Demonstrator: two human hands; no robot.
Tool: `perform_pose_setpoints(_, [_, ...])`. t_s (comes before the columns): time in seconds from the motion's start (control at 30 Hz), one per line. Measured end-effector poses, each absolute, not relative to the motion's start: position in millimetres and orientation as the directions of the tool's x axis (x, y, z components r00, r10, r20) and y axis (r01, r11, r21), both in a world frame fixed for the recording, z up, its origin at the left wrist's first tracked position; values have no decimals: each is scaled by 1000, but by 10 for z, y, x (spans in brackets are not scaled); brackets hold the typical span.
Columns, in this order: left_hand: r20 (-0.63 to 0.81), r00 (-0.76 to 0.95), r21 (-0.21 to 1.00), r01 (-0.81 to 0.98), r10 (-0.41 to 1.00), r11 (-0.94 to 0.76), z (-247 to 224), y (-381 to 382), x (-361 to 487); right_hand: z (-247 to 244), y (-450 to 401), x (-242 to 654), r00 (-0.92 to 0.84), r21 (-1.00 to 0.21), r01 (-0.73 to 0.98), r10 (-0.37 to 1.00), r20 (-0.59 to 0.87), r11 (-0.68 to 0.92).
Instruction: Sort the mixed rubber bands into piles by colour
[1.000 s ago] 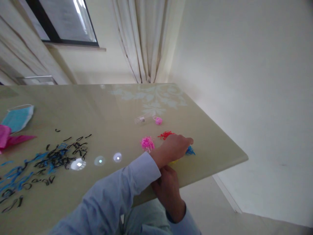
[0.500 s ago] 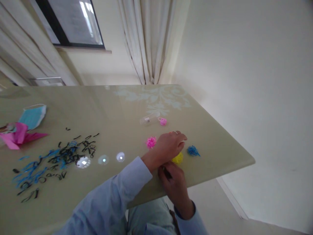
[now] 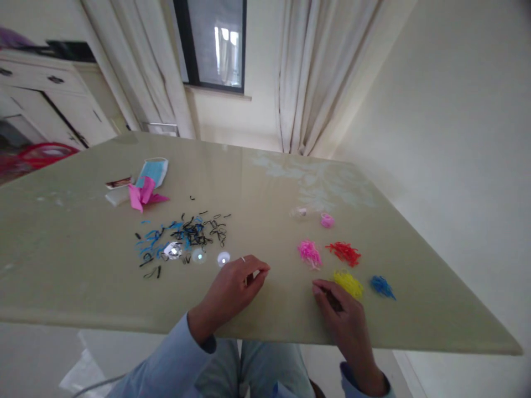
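Note:
My left hand [image 3: 234, 290], a ring on one finger, is over the table [image 3: 274, 309] with thumb and fingertips pressed together; what it pinches, if anything, is too small to tell. My right hand [image 3: 342, 315] is closed too, near the front edge, just below a yellow pile [image 3: 348, 283]; its fingertips hide any content. Around it are small piles of bands: pink [image 3: 310, 254], red [image 3: 345, 253] and blue [image 3: 382, 287]. Mixed black bands [image 3: 193, 232] and blue bands [image 3: 151, 237] lie scattered left of my left hand.
Behind the piles sit a pink ring-like item [image 3: 327, 220] and a clear container [image 3: 299, 211]. At the back left are a blue mask [image 3: 152, 172] and a folded pink paper [image 3: 143, 193]. A wall stands at the right.
The view has turned left. My left hand has moved left from above the yellow pile, uncovering the red pile. My right hand stays near the yellow pile.

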State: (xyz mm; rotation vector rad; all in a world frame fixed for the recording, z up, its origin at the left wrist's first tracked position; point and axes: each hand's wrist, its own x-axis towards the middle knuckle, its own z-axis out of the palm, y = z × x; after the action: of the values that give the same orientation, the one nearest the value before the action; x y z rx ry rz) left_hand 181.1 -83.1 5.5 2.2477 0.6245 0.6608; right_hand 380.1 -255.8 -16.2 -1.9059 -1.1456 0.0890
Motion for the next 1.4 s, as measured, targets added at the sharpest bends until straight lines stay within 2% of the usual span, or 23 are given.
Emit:
perform_pose_setpoints(0.17, [211,664,822,275,717,-498,-77,-760,1484,44,-2321,3667,522,-792,598,810,266,-125])
perform_pose_setpoints(0.33, [183,633,866,257,752,-428,-78,-778,1459,415,-1820,3344,226,-709,701,919,322,77])
perform_pose_setpoints(0.53, [215,631,863,233,745,-448,-114,-806,1486,679,-945,3011,-21,-718,657,958,286,229])
perform_pose_setpoints(0.67, [202,632,893,195,748,-406,-98,-787,1502,578,-408,2745,-192,-602,739,950,245,304])
perform_pose_setpoints(0.8, [196,639,887,208,744,-412,-103,-775,1519,393,-80,2517,-374,-417,819,918,135,395])
perform_pose_setpoints(0.9, [168,626,883,248,761,-398,-120,-770,1529,305,24,2417,-419,-311,854,906,61,416])
perform_pose_setpoints(1.1, [171,615,893,232,770,-384,-128,-754,1535,277,70,2348,-491,-217,852,871,-11,477])
perform_pose_setpoints(1.27, [177,620,881,246,765,-403,-133,-753,1531,276,62,2356,-487,-198,857,874,-10,475])
perform_pose_setpoints(1.4, [155,643,868,274,750,-415,-114,-758,1527,235,43,2390,-469,-244,850,882,53,466])
